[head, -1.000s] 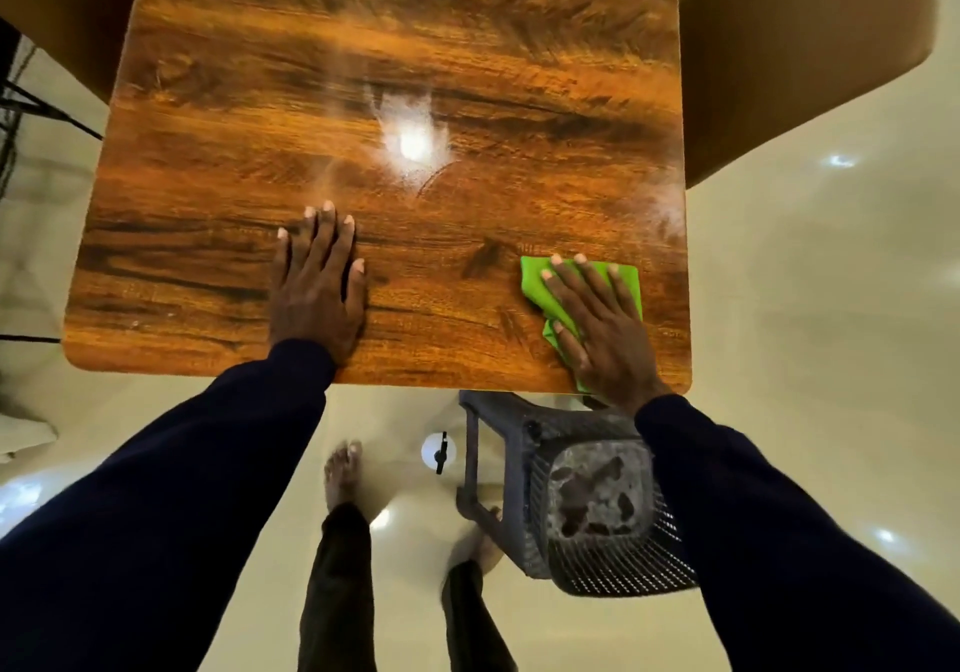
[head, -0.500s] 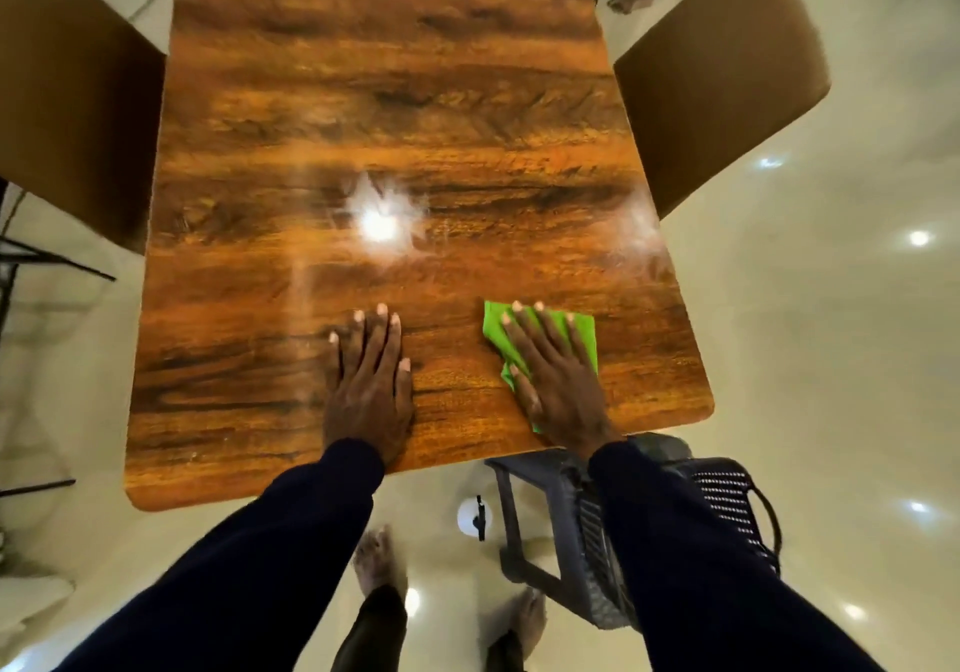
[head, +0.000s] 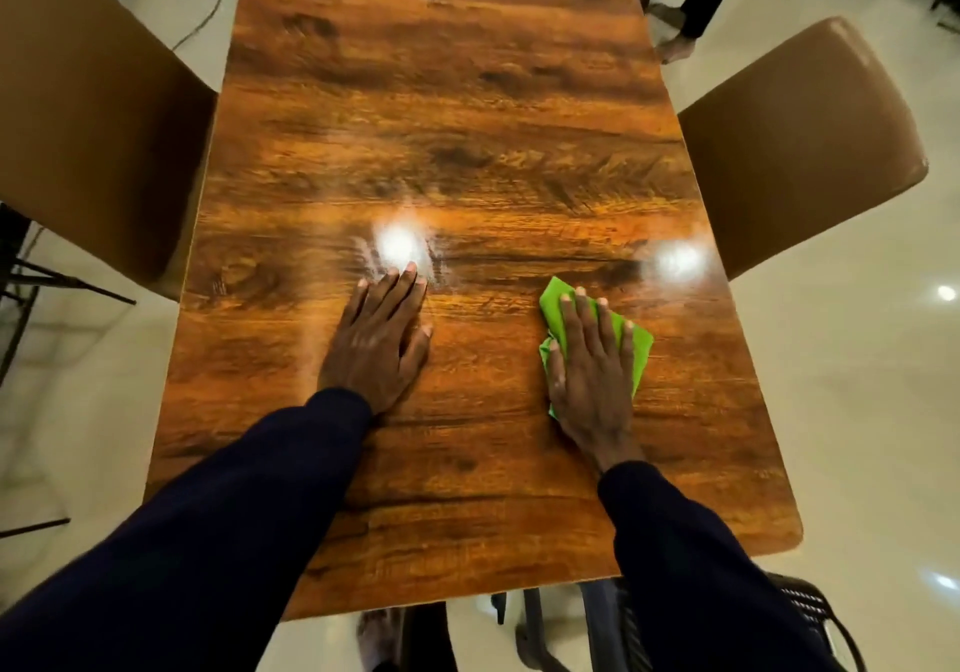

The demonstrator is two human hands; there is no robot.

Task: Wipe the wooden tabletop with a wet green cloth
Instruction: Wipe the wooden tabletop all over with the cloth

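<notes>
R hand (head: 589, 375) lay flat, fingers spread, pressing green cloth (head: 631, 341) onto desk (head: 467, 100) nr right edge; no closed grip. L hand (head: 376, 341) open, palm down, bracing. To wipe well: even palm pressure, overlapping passes w/ cloth kept flat, toward unwiped far end.

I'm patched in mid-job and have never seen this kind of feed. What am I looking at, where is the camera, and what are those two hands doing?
There is no robot: a person wears one wide-angle camera on the head, looking forward and down, so the dark sleeves at the bottom are their own arms. The wooden tabletop runs away from them, with a brown chair at each side and glare spots from the ceiling lights. The left hand lies flat and bare on the wood. The right hand presses flat on the green cloth, which shows around the fingers. Nothing else lies on the table.
</notes>
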